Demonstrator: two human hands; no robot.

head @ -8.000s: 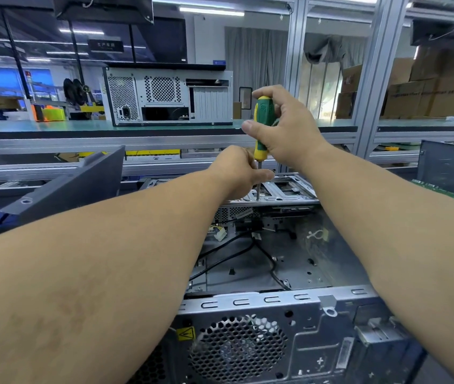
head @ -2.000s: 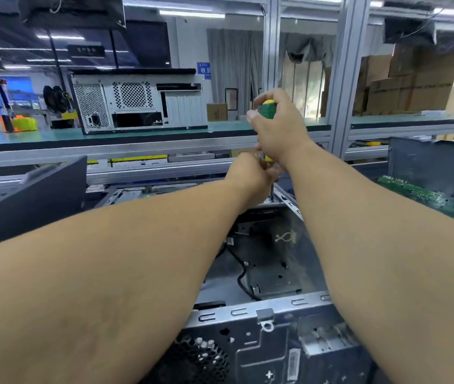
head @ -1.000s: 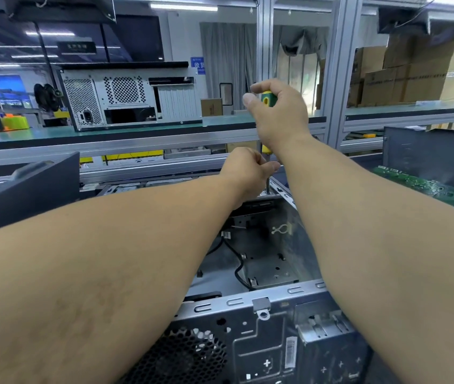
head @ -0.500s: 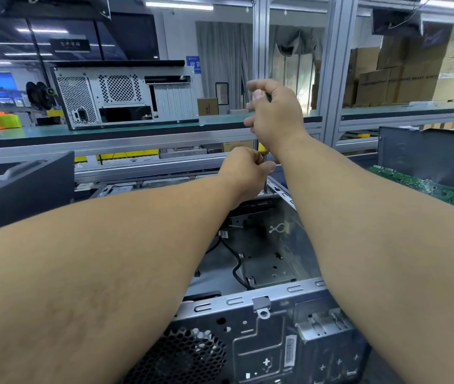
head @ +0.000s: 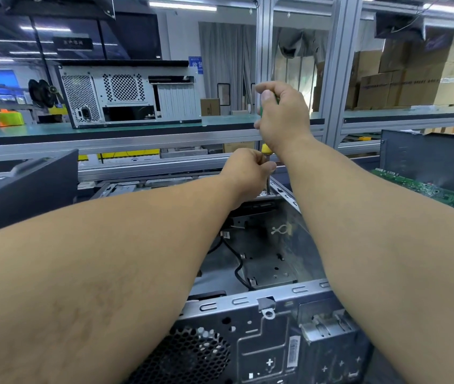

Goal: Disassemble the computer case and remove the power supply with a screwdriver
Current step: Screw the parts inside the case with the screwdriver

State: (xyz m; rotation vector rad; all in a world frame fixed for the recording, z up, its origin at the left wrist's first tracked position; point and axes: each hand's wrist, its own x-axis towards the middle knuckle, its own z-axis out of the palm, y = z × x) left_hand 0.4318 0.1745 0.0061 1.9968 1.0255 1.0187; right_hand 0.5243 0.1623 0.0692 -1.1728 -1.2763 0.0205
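An open grey computer case (head: 273, 322) lies in front of me, its inside bare apart from black cables (head: 238, 268). My right hand (head: 282, 117) grips the green and yellow handle of a screwdriver (head: 267, 151) held upright over the case's far top edge. My left hand (head: 248, 171) is curled around the metal shaft just below the handle, pinching it near the tip. The tip meets the far drive bracket (head: 271, 194). No power supply is visible inside the case.
A dark side panel (head: 23, 187) leans at the left. At the right lies a green circuit board (head: 425, 189) with a dark case (head: 431, 159) behind it. Another computer case (head: 129, 97) stands on the green shelf behind, with cardboard boxes (head: 403, 81) at back right.
My right hand has turned on the handle, so less green shows above my fingers. Over the last seconds my view has moved closer and to the right. Both hands stay at the same corner.
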